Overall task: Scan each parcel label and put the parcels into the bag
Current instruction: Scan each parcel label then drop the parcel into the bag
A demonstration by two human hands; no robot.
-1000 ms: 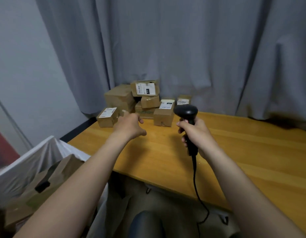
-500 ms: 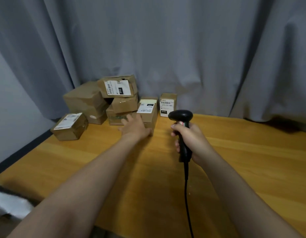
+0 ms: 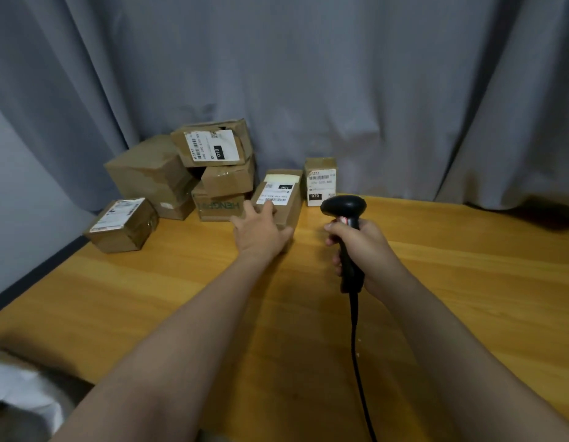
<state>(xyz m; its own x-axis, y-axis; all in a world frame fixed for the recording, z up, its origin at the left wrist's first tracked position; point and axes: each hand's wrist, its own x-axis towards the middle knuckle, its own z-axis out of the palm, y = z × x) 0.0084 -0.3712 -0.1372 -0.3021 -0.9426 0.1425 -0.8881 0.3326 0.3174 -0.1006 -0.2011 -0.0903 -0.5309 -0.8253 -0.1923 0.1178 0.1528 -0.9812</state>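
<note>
Parcel at hand: brown carton (image 3: 292, 208) lying flat at the far side of the bench (image 3: 468, 282), a white label (image 3: 278, 190) facing up on its top. It sits just right of the stack (image 3: 227, 181) and just left of the upright parcel (image 3: 320, 167).
Left hand: the left hand (image 3: 261, 232) rests on the carton's near end, fingers (image 3: 270, 206) spread and fairly straight. One fingertip touches the label's near edge, and the thumb lies against the carton's right side.
Right hand: the right hand (image 3: 364, 247) is wrapped around the handle of the scanner (image 3: 343, 206), holding it upright above the bench, near the carton's right side but apart from it.
Scanner: black, with its head toward the parcels. A black cable (image 3: 356, 339) hangs from the handle toward the bottom of the view.
Upright parcel: a small carton on end against the curtain (image 3: 340, 74), with the number "070" on its label.
Stack: several brown cartons piled against the curtain. The top one is tilted and has a label marked "010", and a larger plain box (image 3: 152, 173) leans in from the left.
Lone parcel: a labelled carton (image 3: 122, 224) near the bench's left edge, apart from the stack.
Bag: white material (image 3: 18, 387) in the lower-left corner beside the bench, mostly out of view.
</note>
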